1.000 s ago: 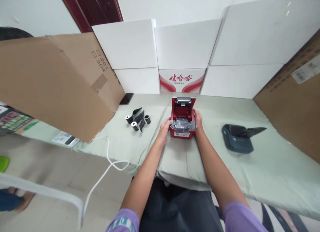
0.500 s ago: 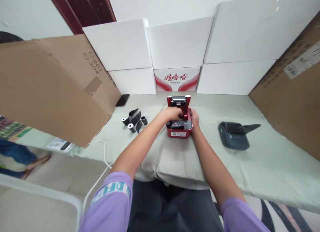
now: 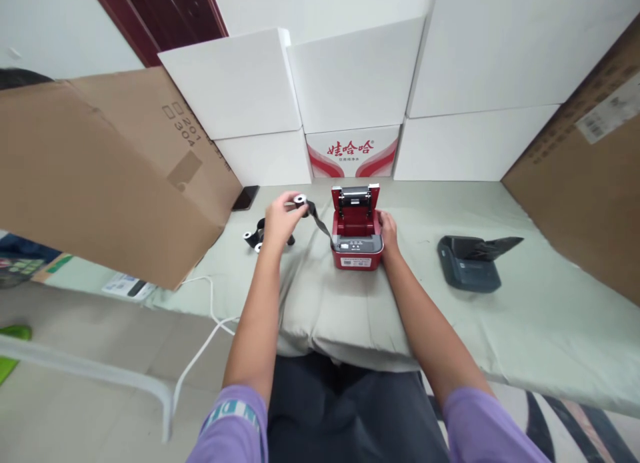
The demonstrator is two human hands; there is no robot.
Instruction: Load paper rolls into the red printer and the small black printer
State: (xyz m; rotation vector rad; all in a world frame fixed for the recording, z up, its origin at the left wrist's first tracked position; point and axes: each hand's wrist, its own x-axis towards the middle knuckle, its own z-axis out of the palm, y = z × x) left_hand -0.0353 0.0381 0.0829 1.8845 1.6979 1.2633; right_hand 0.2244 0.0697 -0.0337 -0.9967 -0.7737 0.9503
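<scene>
In the head view a small red label printer sits on the cloth with its lid raised and its red roll bay showing. My right hand grips the printer's right side, fingers partly hidden behind it. Up to the left of the printer, my left hand pinches a small black roll with a white core. From it a loose black strip hangs down to the printer's left edge. Just behind my left wrist, more black rolls lie on the cloth, partly covered by my arm.
A dark printer with a black strip sticking out stands at the right. White boxes line the back, brown cardboard flanks the left and more cardboard the right. A phone lies at the back left; a white cable hangs over the edge.
My left hand has come out of the printer's bay and moved left with a black roll, its strip trailing. The bay now shows no roll. My right hand stays on the printer.
</scene>
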